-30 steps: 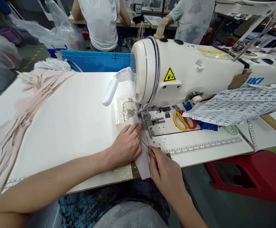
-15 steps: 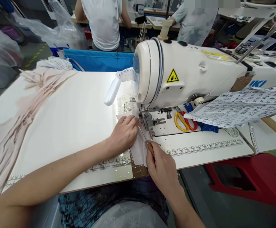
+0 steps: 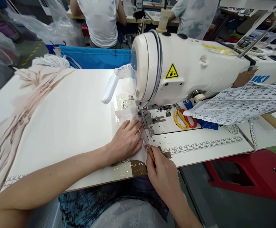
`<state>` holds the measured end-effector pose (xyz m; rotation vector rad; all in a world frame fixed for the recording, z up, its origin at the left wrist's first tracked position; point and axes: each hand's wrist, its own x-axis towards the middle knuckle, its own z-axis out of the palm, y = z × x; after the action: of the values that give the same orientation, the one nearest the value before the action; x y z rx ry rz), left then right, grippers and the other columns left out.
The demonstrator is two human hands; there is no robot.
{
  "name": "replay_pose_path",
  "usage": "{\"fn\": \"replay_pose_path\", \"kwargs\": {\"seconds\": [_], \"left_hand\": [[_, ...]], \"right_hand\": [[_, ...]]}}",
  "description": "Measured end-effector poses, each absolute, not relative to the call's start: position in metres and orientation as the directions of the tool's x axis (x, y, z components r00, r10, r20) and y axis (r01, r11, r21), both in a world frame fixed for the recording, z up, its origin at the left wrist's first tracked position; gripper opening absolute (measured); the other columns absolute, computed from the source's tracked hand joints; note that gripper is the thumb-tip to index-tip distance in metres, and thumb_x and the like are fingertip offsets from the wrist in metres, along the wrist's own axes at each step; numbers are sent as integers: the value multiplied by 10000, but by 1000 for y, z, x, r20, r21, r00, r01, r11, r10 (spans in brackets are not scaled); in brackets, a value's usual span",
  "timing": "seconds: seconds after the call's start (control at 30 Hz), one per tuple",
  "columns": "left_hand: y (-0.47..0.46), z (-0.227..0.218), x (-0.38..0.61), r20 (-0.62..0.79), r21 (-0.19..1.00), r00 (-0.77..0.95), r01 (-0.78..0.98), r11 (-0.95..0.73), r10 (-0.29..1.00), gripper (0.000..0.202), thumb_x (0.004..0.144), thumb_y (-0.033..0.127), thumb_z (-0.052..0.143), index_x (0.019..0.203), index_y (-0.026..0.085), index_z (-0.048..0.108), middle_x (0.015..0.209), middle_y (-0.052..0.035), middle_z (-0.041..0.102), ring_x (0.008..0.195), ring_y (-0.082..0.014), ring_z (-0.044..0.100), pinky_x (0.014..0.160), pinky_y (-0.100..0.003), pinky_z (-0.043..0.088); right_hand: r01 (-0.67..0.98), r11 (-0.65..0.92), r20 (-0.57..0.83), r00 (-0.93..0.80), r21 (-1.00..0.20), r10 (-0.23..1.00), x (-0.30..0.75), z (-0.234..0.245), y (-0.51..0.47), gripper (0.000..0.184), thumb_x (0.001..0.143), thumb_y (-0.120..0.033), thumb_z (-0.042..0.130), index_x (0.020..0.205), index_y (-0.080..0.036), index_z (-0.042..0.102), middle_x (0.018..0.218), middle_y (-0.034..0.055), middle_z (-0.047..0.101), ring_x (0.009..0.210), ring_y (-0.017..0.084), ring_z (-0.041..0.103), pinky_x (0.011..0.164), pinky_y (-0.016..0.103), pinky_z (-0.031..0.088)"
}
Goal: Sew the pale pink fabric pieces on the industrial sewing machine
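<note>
The left hand (image 3: pixel 126 141) lies flat, fingers close together, on pale fabric (image 3: pixel 128 116) on the table (image 3: pixel 88 104), beside the needle end of the sewing machine (image 3: pixel 187 63). The right hand (image 3: pixel 162 169) grips the awl (image 3: pixel 150 153) by its wooden handle

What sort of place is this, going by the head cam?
Likely a garment sewing workshop: there's a large sewing machine, a length of pink fabric lying at left, and a person in a white top at another worktable behind.
</note>
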<state>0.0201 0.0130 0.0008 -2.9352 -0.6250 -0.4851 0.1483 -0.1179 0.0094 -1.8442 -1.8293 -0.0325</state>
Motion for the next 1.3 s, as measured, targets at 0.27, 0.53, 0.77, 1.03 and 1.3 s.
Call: {"fn": "replay_pose_path", "kwargs": {"seconds": [0.27,0.53,0.77,1.03,1.3], "left_hand": [[14,0,19,283,-70,878,420,-905,386,415,949,230,447,1272,21,603,1352,-198,595,1282,-322,514,1064,-472,395],[9,3,20,270,-47,874,432,-901,405,434,1001,288,392,1281,27,595,1350,-187,596,1271,-317,512,1076,-476,376],[9,5,19,207,-63,891,424,-904,403,436,953,211,429,1313,6,565,1378,-207,568,1287,-330,493,1088,-489,368],[8,4,19,186,-57,892,428,-902,411,449,957,206,405,1330,6,555,1397,-209,556,1304,-332,482,1101,-486,365],[7,5,19,167,-30,893,429,-903,419,484,981,271,397,1356,-9,520,1411,-223,537,1310,-333,481,1125,-477,341]], "right_hand": [[897,10,326,150,-441,933,169,7,-137,294,990,-184,390,1125,-70,625,851,121,785,588,196,735,451,243,488],[827,-97,229,263,-553,937,185,1,-145,303,996,-248,406,1120,-84,629,760,99,744,490,168,648,395,223,433],[830,-100,232,266,-548,936,185,-2,-144,289,996,-259,408,1124,-115,623,796,96,753,548,177,680,438,224,465],[832,-97,252,273,-546,928,184,-1,-143,244,991,-249,426,1097,-151,622,832,83,772,636,192,731,512,232,527],[823,-117,212,276,-556,937,186,-2,-144,300,996,-270,416,1142,-119,630,826,103,766,625,194,727,478,230,516]]}}
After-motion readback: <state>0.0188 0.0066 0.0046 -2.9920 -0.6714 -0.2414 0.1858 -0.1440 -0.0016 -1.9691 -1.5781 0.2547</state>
